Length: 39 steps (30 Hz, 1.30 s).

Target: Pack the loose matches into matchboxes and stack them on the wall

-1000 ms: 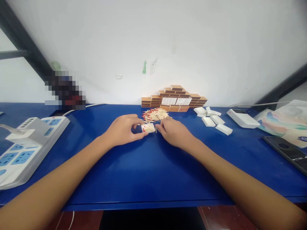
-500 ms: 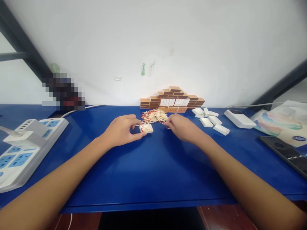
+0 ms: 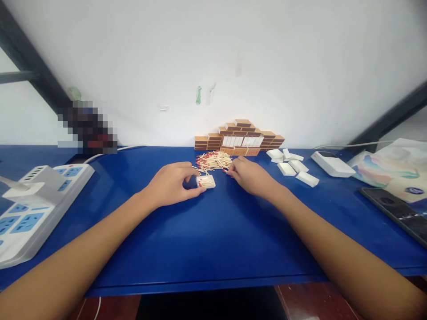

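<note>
Holding a tray (image 3: 209, 182), left fingers (image 3: 194, 192) half-spread; right fingers (image 3: 236, 170) pinch matches (image 3: 231, 176).

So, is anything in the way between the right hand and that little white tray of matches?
Nothing visible is. Between the right hand and the white tray only blue tabletop shows. The match pile lies farther back, toward the wall, and the left hand is at the tray's opposite end.

light bright, diffuse | desk (image 3: 200, 249) sheen — mild | right hand (image 3: 246, 174) shadow — soft | edges stretched | pixelated patch (image 3: 88, 126) left
</note>
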Each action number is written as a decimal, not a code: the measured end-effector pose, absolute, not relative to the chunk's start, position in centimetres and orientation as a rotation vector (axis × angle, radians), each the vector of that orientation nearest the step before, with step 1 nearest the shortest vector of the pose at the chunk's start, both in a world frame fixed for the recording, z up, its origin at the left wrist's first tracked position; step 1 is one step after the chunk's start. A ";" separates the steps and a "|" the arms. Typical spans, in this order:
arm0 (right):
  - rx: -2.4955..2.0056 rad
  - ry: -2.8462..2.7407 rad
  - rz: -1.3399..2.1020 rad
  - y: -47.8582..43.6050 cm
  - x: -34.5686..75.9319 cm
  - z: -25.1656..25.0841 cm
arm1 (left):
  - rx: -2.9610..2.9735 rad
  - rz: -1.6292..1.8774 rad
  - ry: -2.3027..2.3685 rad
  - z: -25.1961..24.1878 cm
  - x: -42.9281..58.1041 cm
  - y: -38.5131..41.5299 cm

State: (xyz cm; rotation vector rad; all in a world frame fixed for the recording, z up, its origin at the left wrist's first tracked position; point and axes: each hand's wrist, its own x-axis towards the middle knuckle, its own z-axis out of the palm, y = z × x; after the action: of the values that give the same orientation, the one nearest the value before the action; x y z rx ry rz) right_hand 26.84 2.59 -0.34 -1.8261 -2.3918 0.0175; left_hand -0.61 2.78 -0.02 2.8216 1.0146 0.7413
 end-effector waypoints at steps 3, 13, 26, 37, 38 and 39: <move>-1.808 -2.370 -0.007 2.8 27.0 -0.5 | 2.818 0.760 1.017 0.0 -0.6 2.8; -1.753 -2.474 0.081 3.7 28.4 -0.3 | 2.820 0.747 1.014 -0.1 -0.6 2.8; -1.682 -2.499 0.439 3.1 30.3 0.7 | 2.826 0.729 0.996 -0.1 -0.6 2.8; -1.367 -2.478 0.318 -0.2 24.9 1.4 | 2.734 0.722 0.911 -0.4 0.2 2.1; -1.355 -2.507 0.298 -0.5 24.2 1.2 | 2.736 0.726 0.907 -0.5 0.3 2.0; -1.347 -2.536 0.279 -0.7 23.7 0.9 | 2.740 0.725 0.905 -0.6 0.3 1.9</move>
State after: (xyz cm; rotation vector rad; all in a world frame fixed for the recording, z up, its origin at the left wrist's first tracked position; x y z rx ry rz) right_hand 23.65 -0.70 0.92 -1.3473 -2.5358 0.2787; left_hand 0.35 1.91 -0.56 2.7399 0.9051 0.7255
